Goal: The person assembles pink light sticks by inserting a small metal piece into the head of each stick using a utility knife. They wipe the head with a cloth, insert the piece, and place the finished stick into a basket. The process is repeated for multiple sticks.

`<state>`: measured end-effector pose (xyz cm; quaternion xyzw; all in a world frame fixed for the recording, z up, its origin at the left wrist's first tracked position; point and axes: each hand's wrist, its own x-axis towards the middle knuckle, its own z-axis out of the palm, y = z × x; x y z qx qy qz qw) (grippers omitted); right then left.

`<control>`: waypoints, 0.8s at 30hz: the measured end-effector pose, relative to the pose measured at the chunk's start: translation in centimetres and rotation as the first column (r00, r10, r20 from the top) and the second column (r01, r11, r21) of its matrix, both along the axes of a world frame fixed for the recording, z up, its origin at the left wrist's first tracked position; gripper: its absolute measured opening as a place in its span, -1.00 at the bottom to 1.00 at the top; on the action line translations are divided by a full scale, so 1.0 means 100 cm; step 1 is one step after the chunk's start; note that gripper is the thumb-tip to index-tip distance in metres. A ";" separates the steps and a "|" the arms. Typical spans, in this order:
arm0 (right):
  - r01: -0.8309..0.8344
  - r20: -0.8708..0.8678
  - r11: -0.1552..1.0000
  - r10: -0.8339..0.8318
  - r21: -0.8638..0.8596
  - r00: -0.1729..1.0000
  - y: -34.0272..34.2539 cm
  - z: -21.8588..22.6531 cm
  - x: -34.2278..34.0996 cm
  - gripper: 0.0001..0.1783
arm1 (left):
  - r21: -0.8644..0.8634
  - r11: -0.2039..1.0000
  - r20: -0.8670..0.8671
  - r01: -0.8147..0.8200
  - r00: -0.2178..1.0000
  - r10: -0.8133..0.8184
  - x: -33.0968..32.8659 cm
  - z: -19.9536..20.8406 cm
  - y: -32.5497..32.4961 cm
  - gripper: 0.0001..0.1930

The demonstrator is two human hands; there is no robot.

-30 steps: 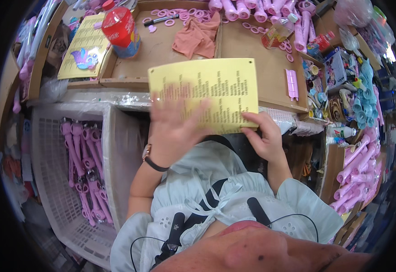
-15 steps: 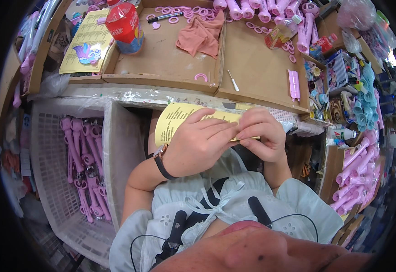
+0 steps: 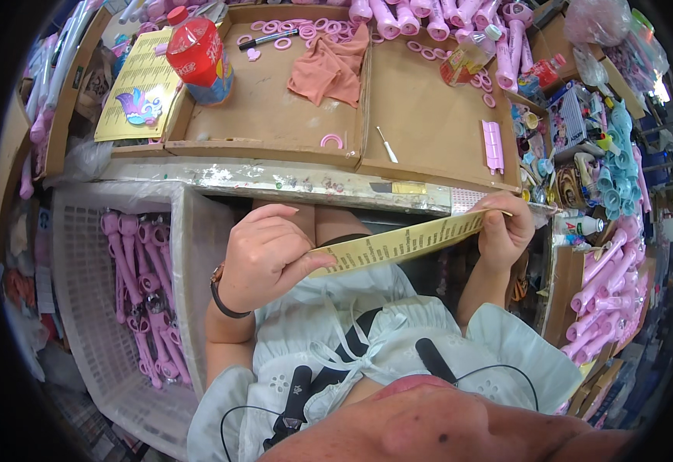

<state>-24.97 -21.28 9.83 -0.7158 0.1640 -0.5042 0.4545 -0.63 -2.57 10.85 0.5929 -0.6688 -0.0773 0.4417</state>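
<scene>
A yellow sheet of printed stickers or labels (image 3: 406, 242), covered in dark print, is stretched between my two hands above my lap. At its left end my left hand (image 3: 266, 252) pinches it between thumb and fingers, with a dark-strapped watch on that wrist. My right hand (image 3: 504, 229) grips the other end, thumb on the near side. The sheet is tilted, its right end farther from me, and much of its other face is hidden.
Beyond the bench edge (image 3: 275, 179) lie cardboard trays (image 3: 267, 146) with pink rings, an orange cloth (image 3: 329, 71) and a white-handled tool (image 3: 387, 146). A red-labelled bottle (image 3: 199, 61) stands at the left. A white crate (image 3: 113, 369) holds pink wands (image 3: 148, 281); more pink pieces (image 3: 606, 300) are stacked right.
My hands, close together on the curled sheet before, have moved apart. The left went left and the right went right, and the sheet is now drawn out lengthwise between them.
</scene>
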 end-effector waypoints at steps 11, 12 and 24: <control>0.261 -0.233 0.964 -0.242 0.051 0.942 -0.032 -0.028 -0.025 -0.76 | -0.079 0.996 -0.015 -0.046 0.999 0.045 -0.003 -0.024 -0.078 -0.73; 0.252 -0.193 0.956 -0.222 0.151 0.956 -0.038 -0.031 -0.026 -0.76 | -0.091 0.992 -0.012 -0.089 0.996 0.088 -0.001 -0.024 -0.089 -0.73; 0.765 -0.332 0.629 -0.757 -0.138 0.563 -0.175 -0.053 -0.060 -0.61 | 0.423 0.854 0.569 0.303 0.645 -0.510 0.002 -0.077 -0.232 -0.76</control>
